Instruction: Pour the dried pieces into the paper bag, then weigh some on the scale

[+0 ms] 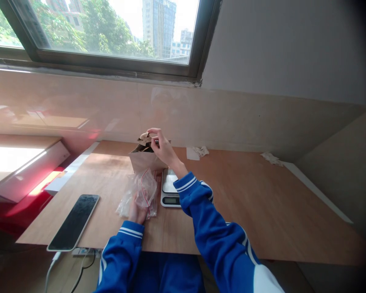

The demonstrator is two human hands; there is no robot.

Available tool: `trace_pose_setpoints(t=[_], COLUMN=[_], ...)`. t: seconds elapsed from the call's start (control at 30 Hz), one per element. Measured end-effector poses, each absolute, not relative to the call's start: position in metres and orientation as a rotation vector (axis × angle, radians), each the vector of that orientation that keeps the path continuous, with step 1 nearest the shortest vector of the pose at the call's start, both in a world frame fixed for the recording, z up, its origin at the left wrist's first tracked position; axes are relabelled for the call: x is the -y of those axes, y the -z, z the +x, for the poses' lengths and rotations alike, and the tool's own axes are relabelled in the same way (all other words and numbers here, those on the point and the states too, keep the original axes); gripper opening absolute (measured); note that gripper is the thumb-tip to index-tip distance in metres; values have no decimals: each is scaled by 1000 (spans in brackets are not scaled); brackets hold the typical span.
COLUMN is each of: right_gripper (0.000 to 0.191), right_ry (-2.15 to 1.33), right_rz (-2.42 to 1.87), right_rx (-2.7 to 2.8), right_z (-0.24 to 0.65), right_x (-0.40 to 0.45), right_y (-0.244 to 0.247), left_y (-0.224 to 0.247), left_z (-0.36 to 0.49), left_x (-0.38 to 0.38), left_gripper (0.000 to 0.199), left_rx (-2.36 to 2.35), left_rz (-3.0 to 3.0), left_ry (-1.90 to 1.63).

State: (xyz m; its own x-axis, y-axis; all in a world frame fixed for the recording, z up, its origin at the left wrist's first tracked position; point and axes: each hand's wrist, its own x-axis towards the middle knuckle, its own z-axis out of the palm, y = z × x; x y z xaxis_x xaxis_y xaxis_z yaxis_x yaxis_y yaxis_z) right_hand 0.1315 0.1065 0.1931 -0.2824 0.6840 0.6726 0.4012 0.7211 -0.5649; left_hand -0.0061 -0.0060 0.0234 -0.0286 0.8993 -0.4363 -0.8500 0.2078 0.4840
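Observation:
My left hand [137,211] is closed around a clear zip bag [147,188] with a red seal line, its mouth held upward. More clear plastic bags lie bunched under and beside it. Over the open top of a brown paper bag [144,161] my right hand [164,149] is bent, thumb and fingers curled together in a pinch. A crumpled brown piece [144,139] shows at its fingertips; whether it is held or part of the bag's contents is unclear. Below my right forearm sits a kitchen scale [170,183], partly hidden by the sleeve.
A smartphone [75,221] with a white cable lies at the table's left front edge. Crumpled tissue [201,151] and a white paper piece are by the wall, another tissue [272,158] farther right. The wooden table [247,195] meets a tiled wall under a window.

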Motion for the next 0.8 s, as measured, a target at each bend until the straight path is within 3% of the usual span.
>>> trace_pose_setpoints(t=[0.8], right_gripper=[23], right_ry=[-30], right_rz=[-976], right_rx=[2124], right_z=[129], right_x=[-88], right_y=[-186], left_y=[-30], left_z=[-4], left_x=[9], left_gripper=[24], left_rx=[-773], left_rz=[73], left_ry=[-1400])
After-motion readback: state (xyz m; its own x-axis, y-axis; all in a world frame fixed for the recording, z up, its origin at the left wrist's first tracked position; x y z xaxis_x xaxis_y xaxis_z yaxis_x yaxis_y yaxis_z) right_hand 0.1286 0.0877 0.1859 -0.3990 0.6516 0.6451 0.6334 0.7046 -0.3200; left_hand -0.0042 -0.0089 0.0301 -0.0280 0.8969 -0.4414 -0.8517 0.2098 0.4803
